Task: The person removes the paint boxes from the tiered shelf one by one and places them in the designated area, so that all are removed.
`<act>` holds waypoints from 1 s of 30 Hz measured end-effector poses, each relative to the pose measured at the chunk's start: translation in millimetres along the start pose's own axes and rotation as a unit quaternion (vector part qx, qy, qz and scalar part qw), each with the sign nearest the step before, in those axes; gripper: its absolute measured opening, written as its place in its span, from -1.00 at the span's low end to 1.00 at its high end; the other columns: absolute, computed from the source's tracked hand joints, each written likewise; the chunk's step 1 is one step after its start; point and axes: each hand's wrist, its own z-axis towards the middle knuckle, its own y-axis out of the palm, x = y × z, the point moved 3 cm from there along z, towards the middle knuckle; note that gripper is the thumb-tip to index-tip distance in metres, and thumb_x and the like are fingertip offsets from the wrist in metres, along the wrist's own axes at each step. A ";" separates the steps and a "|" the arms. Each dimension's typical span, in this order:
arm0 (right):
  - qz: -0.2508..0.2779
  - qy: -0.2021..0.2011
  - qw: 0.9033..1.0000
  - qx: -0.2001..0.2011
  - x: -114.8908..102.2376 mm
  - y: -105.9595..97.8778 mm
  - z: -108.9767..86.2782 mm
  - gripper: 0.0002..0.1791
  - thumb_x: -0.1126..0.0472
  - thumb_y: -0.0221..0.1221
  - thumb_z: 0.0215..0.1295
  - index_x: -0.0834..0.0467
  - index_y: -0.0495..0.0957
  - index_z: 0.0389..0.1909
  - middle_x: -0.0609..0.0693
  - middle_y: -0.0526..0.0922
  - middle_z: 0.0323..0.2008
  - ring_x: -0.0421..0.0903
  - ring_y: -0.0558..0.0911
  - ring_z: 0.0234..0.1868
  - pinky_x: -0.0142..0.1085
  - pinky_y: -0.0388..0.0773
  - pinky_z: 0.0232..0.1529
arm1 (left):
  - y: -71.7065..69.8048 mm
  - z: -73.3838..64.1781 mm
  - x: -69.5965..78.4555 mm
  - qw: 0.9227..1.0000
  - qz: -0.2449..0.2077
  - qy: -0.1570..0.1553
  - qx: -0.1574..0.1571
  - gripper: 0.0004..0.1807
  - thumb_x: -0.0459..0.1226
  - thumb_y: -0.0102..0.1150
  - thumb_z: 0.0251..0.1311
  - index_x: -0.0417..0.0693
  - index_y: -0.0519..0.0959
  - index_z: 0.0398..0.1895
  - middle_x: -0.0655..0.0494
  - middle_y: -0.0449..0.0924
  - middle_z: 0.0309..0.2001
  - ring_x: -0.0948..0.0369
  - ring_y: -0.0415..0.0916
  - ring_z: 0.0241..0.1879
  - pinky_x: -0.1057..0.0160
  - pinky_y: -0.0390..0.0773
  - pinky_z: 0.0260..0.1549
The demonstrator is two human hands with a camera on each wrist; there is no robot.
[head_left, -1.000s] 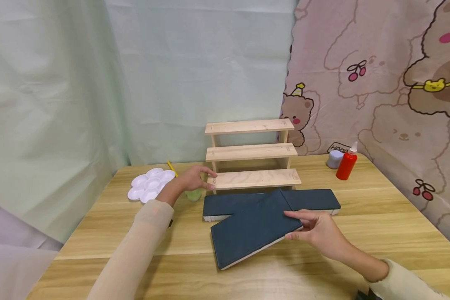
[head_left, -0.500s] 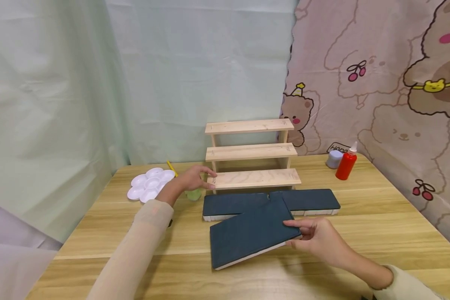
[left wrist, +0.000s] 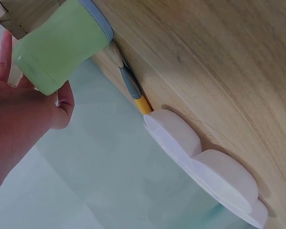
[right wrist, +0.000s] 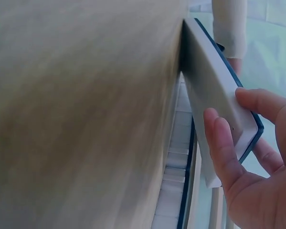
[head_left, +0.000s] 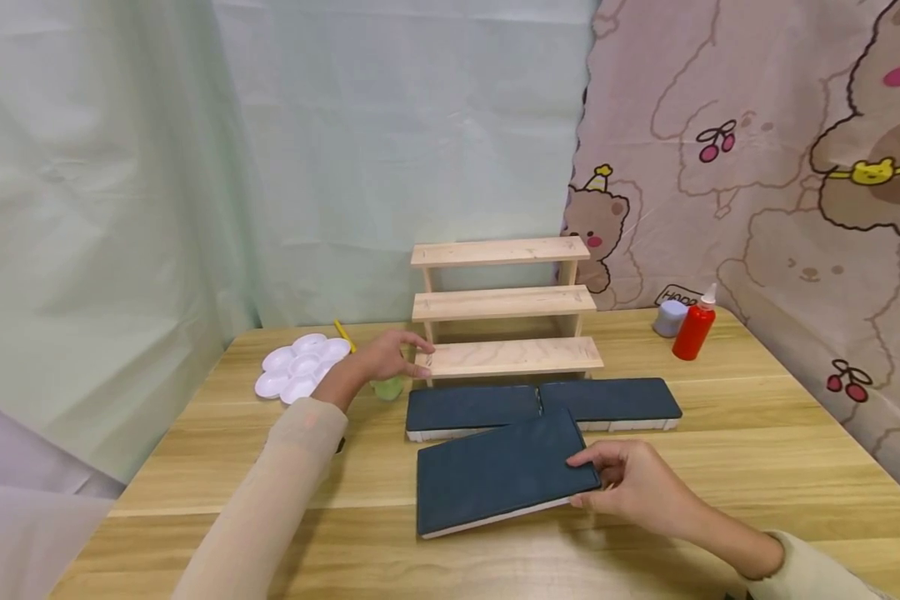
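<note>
In the head view, my right hand [head_left: 637, 487] pinches the right edge of a flat dark blue case [head_left: 506, 471]. Its white underside [right wrist: 219, 90] shows in the right wrist view, tilted up from the table. Just behind lie two more dark blue cases [head_left: 472, 408] end to end, with white ribbed sides. My left hand [head_left: 386, 357] holds the left end of the lowest step of a pale wooden stepped rack [head_left: 510, 358], thumb at the front edge. Beside that hand stands a green cup [left wrist: 64, 45] with a grey-blue rim.
Left on the table [head_left: 360, 550] lies a white flower-shaped palette [head_left: 305, 367], with a yellow-handled brush [head_left: 345, 335] by it. A red squeeze bottle [head_left: 694, 327] and a small pale blue jar [head_left: 670, 318] stand at the back right. Curtains [head_left: 405, 158] hang behind.
My right hand has drawn the dark blue case slightly toward me and turned it a little, uncovering the gap between the two cases behind. My left hand has stayed in place.
</note>
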 end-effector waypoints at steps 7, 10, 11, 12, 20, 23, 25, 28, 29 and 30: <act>-0.006 0.022 0.999 -0.031 4.3 2.9 1.3 -0.59 0.20 0.52 -0.02 0.22 0.65 -0.14 0.04 0.66 -0.32 -0.20 0.65 -0.48 -0.34 0.61 -0.45 | -1.8 3.5 0.4 1.000 0.004 0.001 0.001 -0.50 -0.09 0.43 0.14 0.02 0.61 0.16 -0.05 0.46 0.29 -0.11 0.24 0.37 -0.13 0.28 0.29; -0.013 0.022 0.999 -0.039 3.5 3.9 1.7 -0.59 0.18 0.52 -0.02 0.19 0.64 -0.15 0.04 0.65 -0.32 -0.20 0.64 -0.46 -0.34 0.60 -0.43 | -1.7 3.8 -0.2 1.000 0.004 0.001 0.000 -0.50 -0.10 0.43 0.14 0.02 0.61 0.17 -0.05 0.47 0.28 -0.11 0.24 0.37 -0.13 0.28 0.29; -0.017 0.023 0.999 -0.040 3.5 4.4 2.0 -0.60 0.17 0.53 -0.03 0.18 0.65 -0.15 0.04 0.64 -0.32 -0.20 0.64 -0.45 -0.34 0.60 -0.42 | -1.5 3.6 -0.5 1.000 0.002 0.000 0.000 -0.50 -0.11 0.43 0.15 0.01 0.61 0.17 -0.05 0.47 0.28 -0.11 0.24 0.37 -0.13 0.28 0.29; -0.021 0.025 0.999 -0.038 3.6 4.8 2.4 -0.60 0.17 0.53 -0.03 0.17 0.65 -0.16 0.03 0.64 -0.33 -0.20 0.64 -0.45 -0.34 0.60 -0.41 | -1.2 3.3 -0.8 1.000 0.001 0.000 0.000 -0.50 -0.11 0.42 0.15 0.01 0.61 0.17 -0.05 0.46 0.28 -0.11 0.24 0.37 -0.13 0.28 0.29; -0.009 0.063 0.997 -0.045 9.5 9.7 6.8 -0.58 0.20 0.53 -0.05 0.17 0.63 -0.15 -0.04 0.61 -0.58 -0.22 0.52 -0.63 -0.34 0.51 -0.63 | 0.6 3.0 -1.6 1.000 -0.007 0.000 -0.003 -0.49 -0.10 0.43 0.14 0.00 0.61 0.17 -0.07 0.46 0.29 -0.12 0.24 0.37 -0.14 0.30 0.28; 0.006 0.072 0.996 -0.048 11.8 11.2 7.9 -0.58 0.23 0.53 -0.05 0.18 0.62 -0.14 -0.04 0.58 -0.61 -0.23 0.48 -0.66 -0.35 0.48 -0.65 | 1.1 3.4 -2.7 1.000 -0.006 0.002 -0.003 -0.49 -0.10 0.43 0.14 0.00 0.61 0.17 -0.08 0.46 0.29 -0.13 0.24 0.37 -0.14 0.30 0.27; 0.020 0.076 0.996 -0.051 12.8 12.1 8.8 -0.59 0.26 0.51 -0.04 0.20 0.62 -0.13 -0.02 0.59 -0.59 -0.22 0.48 -0.66 -0.36 0.49 -0.64 | 1.1 3.3 -3.8 1.000 -0.006 -0.001 -0.002 -0.50 -0.11 0.43 0.14 0.01 0.61 0.16 -0.07 0.46 0.28 -0.12 0.25 0.37 -0.14 0.31 0.27; 0.041 0.080 0.994 -0.058 13.5 13.1 9.6 -0.59 0.33 0.48 -0.01 0.24 0.62 -0.09 0.02 0.62 -0.54 -0.20 0.53 -0.64 -0.32 0.56 -0.61 | 1.0 3.4 -5.4 1.000 -0.004 -0.008 0.001 -0.50 -0.10 0.43 0.14 0.03 0.62 0.16 -0.05 0.47 0.27 -0.10 0.26 0.36 -0.12 0.32 0.26; 0.053 0.082 0.993 -0.060 13.8 13.2 9.7 -0.58 0.35 0.46 0.00 0.27 0.62 -0.08 0.03 0.62 -0.53 -0.18 0.55 -0.63 -0.30 0.58 -0.60 | 1.1 3.2 -5.4 1.000 -0.005 -0.010 0.002 -0.50 -0.10 0.43 0.14 0.03 0.62 0.16 -0.05 0.47 0.27 -0.10 0.27 0.35 -0.12 0.33 0.26; 0.060 0.085 0.993 -0.061 13.9 13.1 9.6 -0.58 0.37 0.45 0.00 0.30 0.62 -0.06 0.04 0.62 -0.51 -0.17 0.57 -0.61 -0.28 0.61 -0.59 | 1.1 3.2 -5.4 1.000 -0.003 -0.010 0.003 -0.50 -0.10 0.43 0.14 0.04 0.62 0.16 -0.05 0.48 0.27 -0.09 0.28 0.35 -0.12 0.33 0.25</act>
